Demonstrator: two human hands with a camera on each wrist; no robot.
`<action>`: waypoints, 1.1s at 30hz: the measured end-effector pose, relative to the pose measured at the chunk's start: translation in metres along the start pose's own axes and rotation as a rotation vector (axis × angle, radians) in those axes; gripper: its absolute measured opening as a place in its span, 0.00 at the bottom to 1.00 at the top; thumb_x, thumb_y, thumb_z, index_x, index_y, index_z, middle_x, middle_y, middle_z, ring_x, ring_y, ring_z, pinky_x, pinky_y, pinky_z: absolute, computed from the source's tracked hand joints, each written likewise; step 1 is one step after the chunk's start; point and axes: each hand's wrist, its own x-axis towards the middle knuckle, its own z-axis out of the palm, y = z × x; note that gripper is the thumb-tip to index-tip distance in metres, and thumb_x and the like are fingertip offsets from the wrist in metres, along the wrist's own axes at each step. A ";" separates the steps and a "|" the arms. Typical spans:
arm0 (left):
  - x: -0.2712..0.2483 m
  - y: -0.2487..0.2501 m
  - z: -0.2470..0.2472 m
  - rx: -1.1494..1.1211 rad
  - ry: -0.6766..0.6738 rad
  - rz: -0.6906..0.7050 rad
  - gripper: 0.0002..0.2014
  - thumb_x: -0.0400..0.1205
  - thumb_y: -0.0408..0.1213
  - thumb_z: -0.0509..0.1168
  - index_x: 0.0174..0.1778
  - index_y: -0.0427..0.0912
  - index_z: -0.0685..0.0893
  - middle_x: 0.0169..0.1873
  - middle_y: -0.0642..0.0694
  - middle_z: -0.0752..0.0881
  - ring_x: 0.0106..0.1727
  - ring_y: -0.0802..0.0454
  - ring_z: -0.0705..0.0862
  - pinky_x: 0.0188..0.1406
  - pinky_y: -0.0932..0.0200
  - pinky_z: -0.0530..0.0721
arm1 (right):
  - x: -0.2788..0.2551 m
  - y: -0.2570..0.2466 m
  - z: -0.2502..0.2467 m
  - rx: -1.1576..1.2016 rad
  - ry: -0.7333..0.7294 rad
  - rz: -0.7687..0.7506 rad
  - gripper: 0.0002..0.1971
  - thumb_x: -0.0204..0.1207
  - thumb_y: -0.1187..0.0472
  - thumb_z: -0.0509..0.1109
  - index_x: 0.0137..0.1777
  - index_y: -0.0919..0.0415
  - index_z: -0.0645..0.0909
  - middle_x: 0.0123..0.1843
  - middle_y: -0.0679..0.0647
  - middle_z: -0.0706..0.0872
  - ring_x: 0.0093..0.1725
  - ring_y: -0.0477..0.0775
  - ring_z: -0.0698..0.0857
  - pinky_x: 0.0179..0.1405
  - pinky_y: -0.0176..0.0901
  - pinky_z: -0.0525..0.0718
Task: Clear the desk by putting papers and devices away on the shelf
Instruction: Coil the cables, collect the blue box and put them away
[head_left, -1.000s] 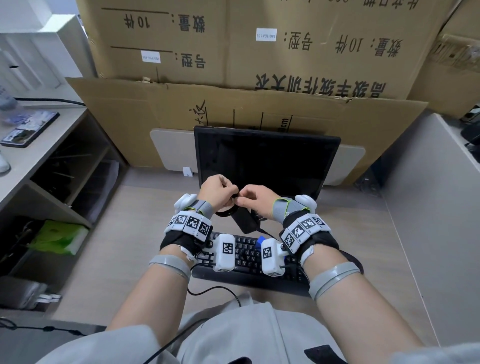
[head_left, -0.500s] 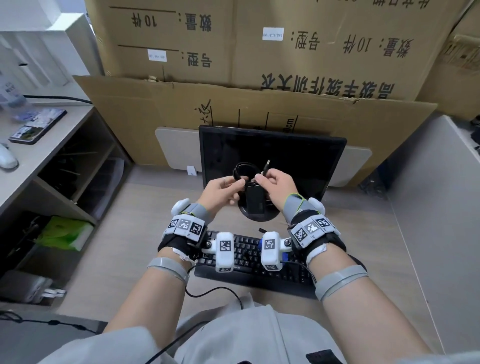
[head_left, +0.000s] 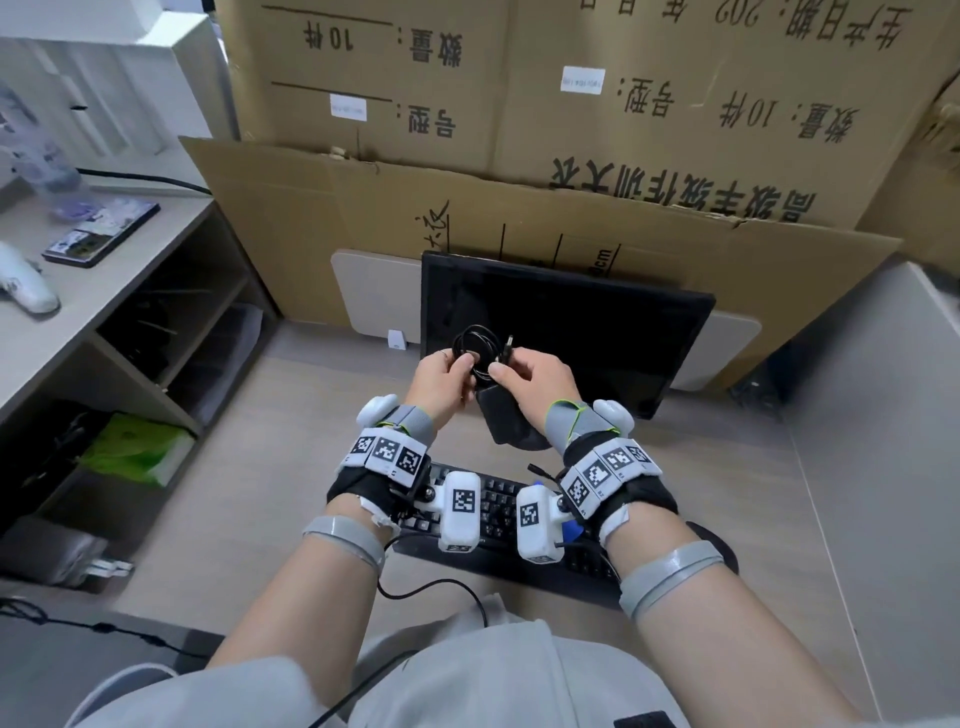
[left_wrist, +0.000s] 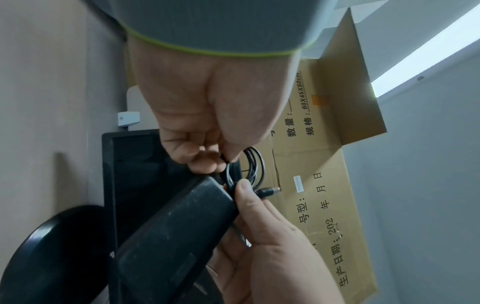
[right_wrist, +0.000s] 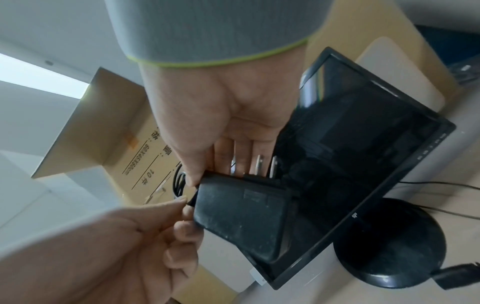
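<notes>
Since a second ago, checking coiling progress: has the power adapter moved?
Yes. The power adapter rose from near the keyboard up before the monitor.

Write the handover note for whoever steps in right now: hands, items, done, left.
Left hand: pinches the coiled black cable.
Right hand: holds the black power adapter and cable, barrel plug sticking out.
Both are raised in front of the monitor.
Done: cable looks coiled.
Left: stow the adapter on the shelf at left; keyboard and monitor are on the desk.
</notes>
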 end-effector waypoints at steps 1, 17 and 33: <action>0.001 0.001 -0.004 0.018 -0.004 -0.028 0.08 0.86 0.35 0.58 0.44 0.37 0.78 0.26 0.45 0.77 0.22 0.51 0.73 0.19 0.63 0.68 | 0.001 -0.003 0.004 -0.061 0.002 -0.025 0.13 0.77 0.48 0.69 0.35 0.54 0.79 0.33 0.48 0.84 0.37 0.50 0.82 0.37 0.42 0.77; 0.003 -0.010 -0.050 -0.510 -0.239 -0.069 0.13 0.90 0.41 0.56 0.42 0.41 0.76 0.21 0.51 0.72 0.19 0.59 0.65 0.18 0.69 0.62 | 0.009 -0.026 0.055 0.353 0.033 0.201 0.11 0.77 0.57 0.72 0.32 0.54 0.81 0.29 0.46 0.82 0.31 0.46 0.77 0.35 0.43 0.75; 0.000 -0.012 0.034 -0.077 -0.079 -0.191 0.10 0.85 0.35 0.57 0.37 0.43 0.75 0.18 0.52 0.71 0.19 0.57 0.64 0.17 0.67 0.61 | -0.008 0.040 -0.003 0.231 0.052 0.111 0.09 0.76 0.48 0.72 0.43 0.51 0.87 0.37 0.44 0.89 0.38 0.45 0.85 0.46 0.44 0.81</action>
